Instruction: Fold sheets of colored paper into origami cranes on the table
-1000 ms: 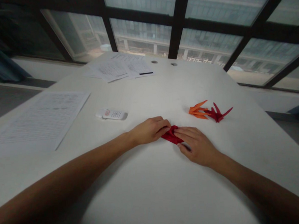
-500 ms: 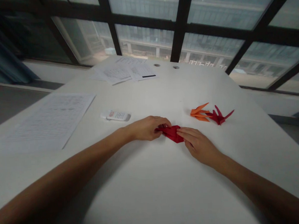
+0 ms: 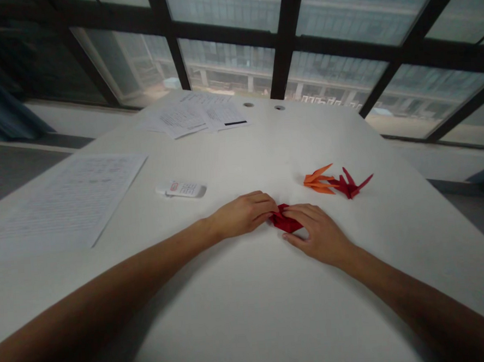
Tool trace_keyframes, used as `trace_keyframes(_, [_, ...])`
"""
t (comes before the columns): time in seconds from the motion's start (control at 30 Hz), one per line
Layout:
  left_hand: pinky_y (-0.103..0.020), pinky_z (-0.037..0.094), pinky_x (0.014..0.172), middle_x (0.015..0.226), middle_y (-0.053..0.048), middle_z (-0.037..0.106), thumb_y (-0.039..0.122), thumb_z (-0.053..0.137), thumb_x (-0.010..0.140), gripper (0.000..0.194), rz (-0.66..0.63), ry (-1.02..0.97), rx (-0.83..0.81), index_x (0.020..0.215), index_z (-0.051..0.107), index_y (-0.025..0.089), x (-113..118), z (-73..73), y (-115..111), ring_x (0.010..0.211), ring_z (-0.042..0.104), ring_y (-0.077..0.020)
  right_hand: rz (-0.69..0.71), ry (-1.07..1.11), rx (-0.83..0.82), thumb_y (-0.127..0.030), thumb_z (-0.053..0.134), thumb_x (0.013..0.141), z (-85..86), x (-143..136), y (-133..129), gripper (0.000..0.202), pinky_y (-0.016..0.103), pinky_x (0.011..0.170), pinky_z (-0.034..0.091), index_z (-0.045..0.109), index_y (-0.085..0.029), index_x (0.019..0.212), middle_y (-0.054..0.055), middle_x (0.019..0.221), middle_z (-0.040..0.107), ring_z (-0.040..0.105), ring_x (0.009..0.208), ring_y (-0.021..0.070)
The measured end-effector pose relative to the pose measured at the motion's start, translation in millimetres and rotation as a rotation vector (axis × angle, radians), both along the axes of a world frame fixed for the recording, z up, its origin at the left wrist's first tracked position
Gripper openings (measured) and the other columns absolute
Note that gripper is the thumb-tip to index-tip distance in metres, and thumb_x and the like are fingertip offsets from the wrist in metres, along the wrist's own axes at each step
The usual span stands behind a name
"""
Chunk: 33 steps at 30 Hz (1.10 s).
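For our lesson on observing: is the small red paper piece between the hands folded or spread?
Folded: the small red paper piece is compact and angular, with overlapping layers showing between the left hand and right hand.

Printed sheet (image 3: 75, 199), white remote (image 3: 185, 189) near it — papers (image 3: 183, 119) by window (image 3: 228, 61) — blue curtain (image 3: 3, 108).

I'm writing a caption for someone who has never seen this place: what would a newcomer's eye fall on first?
Probably the folded red paper on the white table, with the left hand at its left end and the right hand's fingers over its right part. Next come the spiky orange origami figure and red origami figure, side by side beyond the right hand. Behind everything stands a large dark-framed window.
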<state>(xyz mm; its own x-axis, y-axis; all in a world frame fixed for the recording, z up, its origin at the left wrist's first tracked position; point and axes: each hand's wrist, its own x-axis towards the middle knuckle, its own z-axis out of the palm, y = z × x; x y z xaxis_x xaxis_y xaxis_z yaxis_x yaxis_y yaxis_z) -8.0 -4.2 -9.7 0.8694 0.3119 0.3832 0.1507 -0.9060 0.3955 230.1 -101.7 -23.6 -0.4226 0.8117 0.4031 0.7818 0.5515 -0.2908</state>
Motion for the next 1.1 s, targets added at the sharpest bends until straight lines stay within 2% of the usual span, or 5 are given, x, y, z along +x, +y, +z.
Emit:
trace_keyframes(0.33, [-0.028,0.056,0.082,0.108,-0.007,0.071,0.034,0.061,0.097,0.026,0.131,-0.199,-0.421,0.117,0.062,0.018,1,10.4,-9,0.092,0.069,-0.0159,-0.100,0.202,-0.042,-0.023,0.059,0.097,3.4,2,-2,0.017,0.041,0.088,0.050,0.072,-0.020,0.108,0.007,0.100,0.078,0.070,0.091,0.0244])
trace_keyframes(0.47, [-0.032,0.055,0.090,0.112,-0.008,0.070,0.041,0.084,0.078,0.055,0.117,-0.297,-0.563,0.121,0.059,0.018,5,15.5,-16,0.098,0.069,-0.0190,-0.220,0.498,-0.433,-0.035,0.058,0.098,23.8,-2,-4,0.022,0.030,0.069,0.048,0.074,-0.020,0.100,0.003,0.087,0.074,0.066,0.077,0.0190])
trace_keyframes(0.57, [-0.030,0.055,0.084,0.104,-0.005,0.071,0.038,0.085,0.077,0.051,0.183,-0.259,-0.672,0.117,0.060,0.019,10,18.3,-19,0.090,0.069,-0.0173,-0.171,0.622,-0.790,-0.042,0.061,0.094,33.6,-3,-5,0.028,0.025,0.055,0.041,0.072,-0.017,0.092,0.001,0.075,0.068,0.058,0.062,0.0150])
trace_keyframes(0.67, [-0.026,0.053,0.073,0.103,-0.003,0.071,0.028,0.082,0.078,0.042,0.279,-0.157,-0.702,0.114,0.063,0.020,12,19.6,-20,0.078,0.066,-0.0135,-0.163,0.687,-0.957,-0.045,0.063,0.092,33.5,-2,-4,0.030,0.024,0.051,0.039,0.070,-0.016,0.096,0.000,0.075,0.067,0.056,0.059,0.0139])
trace_keyframes(1.1, [-0.034,0.045,0.091,0.099,0.000,0.074,0.024,0.075,0.086,0.020,0.085,0.158,-0.310,0.105,0.069,0.022,16,14.5,-29,0.089,0.067,-0.0169,-0.103,0.103,-0.706,-0.028,0.058,0.093,45.4,-7,-18,0.017,0.026,0.062,0.041,0.074,-0.021,0.096,0.001,0.084,0.074,0.063,0.070,0.0167])
